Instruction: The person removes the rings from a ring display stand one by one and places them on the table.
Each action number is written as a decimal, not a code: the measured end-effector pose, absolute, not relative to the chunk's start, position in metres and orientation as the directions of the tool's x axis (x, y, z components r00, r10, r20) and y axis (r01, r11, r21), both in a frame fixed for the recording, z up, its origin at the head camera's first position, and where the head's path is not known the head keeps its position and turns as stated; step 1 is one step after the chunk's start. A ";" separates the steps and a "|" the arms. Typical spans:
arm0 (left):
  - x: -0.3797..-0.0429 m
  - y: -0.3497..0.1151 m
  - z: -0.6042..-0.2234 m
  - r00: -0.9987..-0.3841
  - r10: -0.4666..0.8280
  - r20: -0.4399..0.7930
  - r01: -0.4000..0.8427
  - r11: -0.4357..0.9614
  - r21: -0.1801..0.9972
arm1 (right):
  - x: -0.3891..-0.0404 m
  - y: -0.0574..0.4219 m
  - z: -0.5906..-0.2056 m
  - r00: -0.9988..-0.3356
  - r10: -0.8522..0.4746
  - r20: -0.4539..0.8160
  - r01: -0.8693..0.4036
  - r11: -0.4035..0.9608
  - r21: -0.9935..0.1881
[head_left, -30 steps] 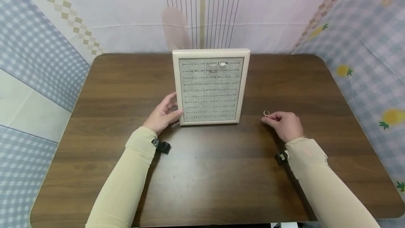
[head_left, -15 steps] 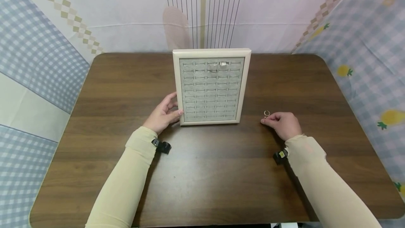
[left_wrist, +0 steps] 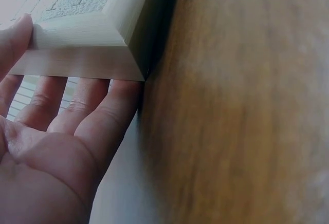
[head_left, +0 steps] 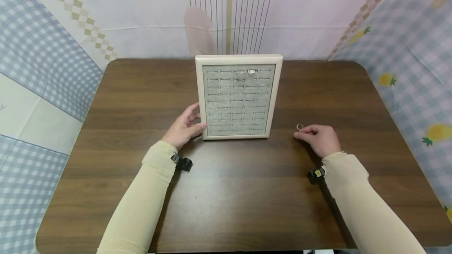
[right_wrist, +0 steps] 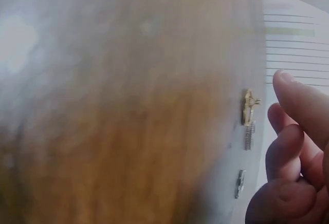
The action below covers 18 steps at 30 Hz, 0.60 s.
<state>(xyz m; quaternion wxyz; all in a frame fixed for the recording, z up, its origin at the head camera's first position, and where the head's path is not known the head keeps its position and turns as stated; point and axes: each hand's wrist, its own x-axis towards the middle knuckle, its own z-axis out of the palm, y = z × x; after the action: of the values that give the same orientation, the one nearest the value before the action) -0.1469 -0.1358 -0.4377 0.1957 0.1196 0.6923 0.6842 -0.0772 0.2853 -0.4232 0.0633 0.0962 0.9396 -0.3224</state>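
Observation:
A cream-framed ring display board point(head_left: 238, 101), with grey slotted padding, stands upright mid-table. My left hand point(head_left: 183, 126) grips its lower left edge. In the left wrist view the left thumb point(left_wrist: 20, 34) lies at the front of the frame and the other fingers are behind it. To the right, my right hand point(head_left: 319, 138) hovers low beside a small ring point(head_left: 299, 127), thumb and fingers loosely curled. The right wrist view has a gold ring point(right_wrist: 248, 108) and silver rings point(right_wrist: 249, 136) on the table, apart from the fingers. Nothing shows between those fingertips.
The brown wooden table point(head_left: 233, 207) has rounded corners. A patterned white cloth point(head_left: 141, 11) hangs behind it, and a checked cloth point(head_left: 420, 89) with pineapples borders the right side. A white tab point(head_left: 251, 71) shows in the board's top row.
The right hand has shifted only slightly near the ring, which shows less gold in the head view now. The left hand keeps its grip on the board. The head view has drifted a little.

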 end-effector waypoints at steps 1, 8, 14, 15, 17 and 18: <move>-0.147 -0.136 -0.438 -0.895 0.434 -0.107 -0.101 0.037 0.994 | -0.077 0.285 -0.422 -0.975 0.146 -0.168 0.219 0.768 -0.601; -0.148 -0.137 -0.439 -0.896 0.433 -0.104 -0.094 0.044 0.995 | -0.078 0.278 -0.407 -0.979 0.199 -0.047 0.179 0.721 -0.669; -0.148 -0.137 -0.439 -0.895 0.434 -0.103 -0.097 0.037 0.995 | -0.085 0.259 -0.396 -0.962 0.255 0.103 0.091 0.648 -0.756; -0.147 -0.137 -0.439 -0.895 0.434 -0.103 -0.097 0.037 0.995 | -0.087 0.255 -0.394 -0.958 0.259 0.122 0.073 0.634 -0.770; -0.147 -0.137 -0.439 -0.895 0.434 -0.102 -0.096 0.037 0.995 | -0.089 0.247 -0.390 -0.951 0.265 0.161 0.035 0.607 -0.794; -0.147 -0.136 -0.439 -0.895 0.434 -0.101 -0.095 0.035 0.995 | -0.091 0.243 -0.388 -0.948 0.264 0.178 0.014 0.594 -0.804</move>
<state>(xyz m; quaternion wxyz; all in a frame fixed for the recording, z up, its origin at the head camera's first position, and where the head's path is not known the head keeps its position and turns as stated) -0.1471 -0.1364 -0.4391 0.1934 0.1223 0.6930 0.6836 -0.0910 0.2429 -0.3885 -0.1407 0.0789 0.8816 -0.4435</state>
